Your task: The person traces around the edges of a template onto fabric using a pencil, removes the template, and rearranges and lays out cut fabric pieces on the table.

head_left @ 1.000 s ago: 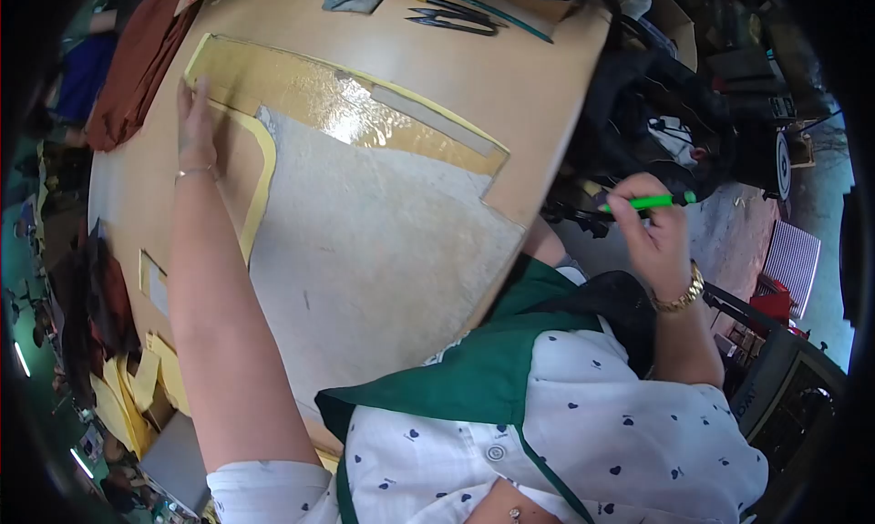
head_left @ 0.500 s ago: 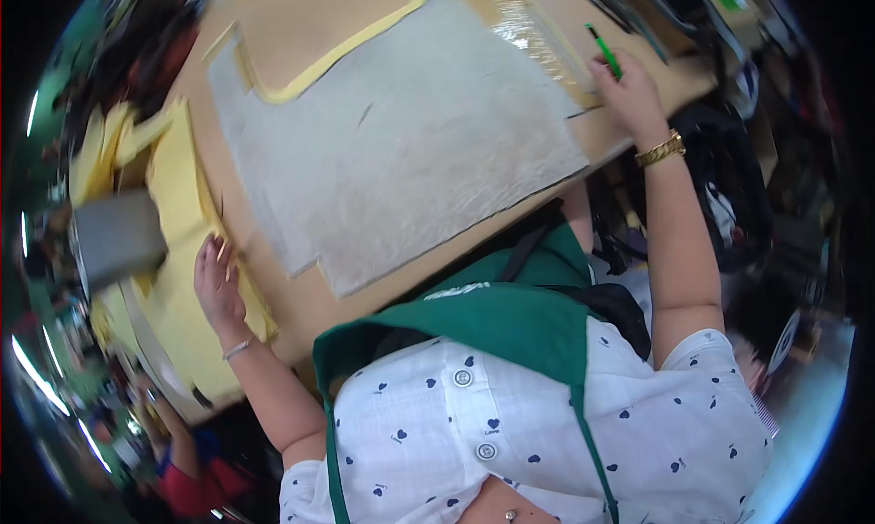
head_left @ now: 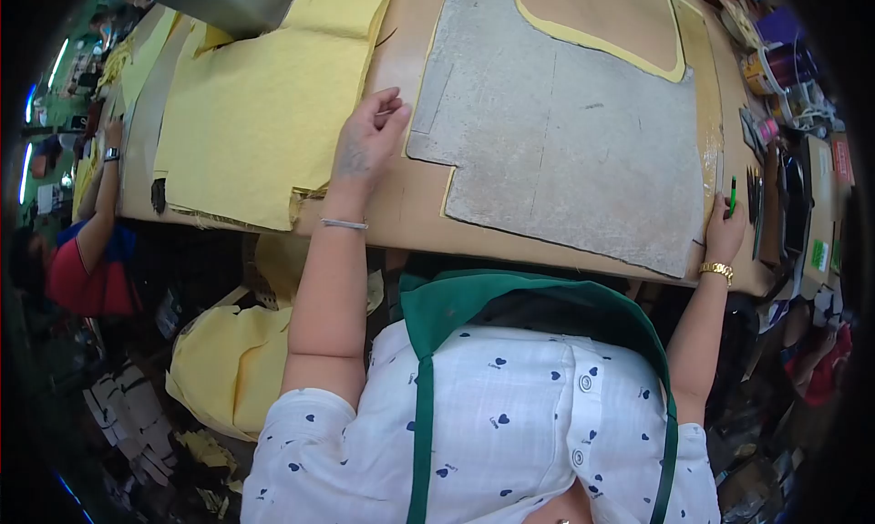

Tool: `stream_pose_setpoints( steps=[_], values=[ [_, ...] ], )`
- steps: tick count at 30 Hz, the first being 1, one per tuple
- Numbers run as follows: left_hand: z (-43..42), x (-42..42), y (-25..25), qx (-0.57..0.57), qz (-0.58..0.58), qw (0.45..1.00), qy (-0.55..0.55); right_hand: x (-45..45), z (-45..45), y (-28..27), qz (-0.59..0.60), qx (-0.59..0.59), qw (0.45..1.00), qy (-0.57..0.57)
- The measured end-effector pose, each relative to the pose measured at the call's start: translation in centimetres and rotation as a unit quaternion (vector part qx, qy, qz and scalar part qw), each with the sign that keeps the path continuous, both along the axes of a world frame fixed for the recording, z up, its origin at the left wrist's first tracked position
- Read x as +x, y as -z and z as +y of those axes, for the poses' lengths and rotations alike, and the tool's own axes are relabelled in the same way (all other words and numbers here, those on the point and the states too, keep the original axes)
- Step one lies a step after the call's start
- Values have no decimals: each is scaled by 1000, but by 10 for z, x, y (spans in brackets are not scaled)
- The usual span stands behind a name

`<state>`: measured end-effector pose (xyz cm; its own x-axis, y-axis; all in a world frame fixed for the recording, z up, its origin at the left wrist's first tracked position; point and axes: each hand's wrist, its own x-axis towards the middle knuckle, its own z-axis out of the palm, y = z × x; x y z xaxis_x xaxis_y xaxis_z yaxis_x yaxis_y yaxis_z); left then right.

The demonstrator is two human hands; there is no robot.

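Note:
My right hand grips a green pen at the right end of the table, near the front edge. Just left of it lies a large grey sheet with a cut-out outline, and yellow material shows along some of its edges. My left hand hovers with loosely bent fingers and nothing visible in them. It is between the grey sheet and a stack of yellow fabric. A clear-taped brown strip runs along the grey sheet's right side.
A grey metal block stands on the yellow fabric. Dark tools and several containers crowd the right end of the brown table. Yellow fabric hangs below at left. A person in red works at far left.
My view has turned, bringing the table square in front. My left hand has moved from over the yellow fabric towards the grey sheet. The pen in my right hand now points more upright.

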<state>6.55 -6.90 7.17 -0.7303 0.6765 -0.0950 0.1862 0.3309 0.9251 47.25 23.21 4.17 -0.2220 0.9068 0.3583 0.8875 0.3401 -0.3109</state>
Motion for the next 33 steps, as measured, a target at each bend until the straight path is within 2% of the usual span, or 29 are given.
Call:
stream_pose_setpoints(
  steps=[3, 4, 6, 8, 10, 11, 16, 19, 20, 24, 27, 30, 31, 33],
  values=[
    [17, 4, -4, -28, 19, 999, 30, -4, -4, -3, -13, -27, 999, 12],
    [21, 2, 1, -50, 57, 997, 20, -5, -4, -5, -24, -48, 998, 25],
    [31, -7, 17, -81, 135, 987, 14, -12, -11, -13, 14, -82, 995, 48],
    [41, -12, 16, -99, 131, 986, 18, -14, -9, -21, 73, -134, 987, 60],
    [45, -13, 12, -87, 57, 995, -3, -4, 5, -12, 165, -173, 970, 50],
    [44, -15, 12, -54, 22, 998, -1, -12, 0, -29, 210, -265, 938, 76],
    [28, 3, -4, 21, -41, 999, 22, -3, -30, -39, 248, -175, 953, 6],
    [14, 4, 6, 4, -50, 998, 38, 8, -50, -37, 153, -216, 963, 44],
    [11, 6, 4, -4, -64, 997, 43, 8, -58, -38, 86, -203, 974, 43],
    [12, 8, 2, -14, -106, 994, 37, 4, -62, -29, 94, -180, 978, 54],
    [12, 9, 11, -11, -52, 998, 24, 6, -61, -26, 106, -150, 982, 50],
    [11, 10, 17, 54, -28, 997, 46, 6, -62, -26, 158, -105, 981, 30],
    [11, 10, 20, 26, 86, 995, 46, 12, -57, -25, 169, -92, 981, 29],
    [17, 10, 24, -34, 308, 950, 46, 20, -50, -24, 183, -100, 977, 32]
  ],
)
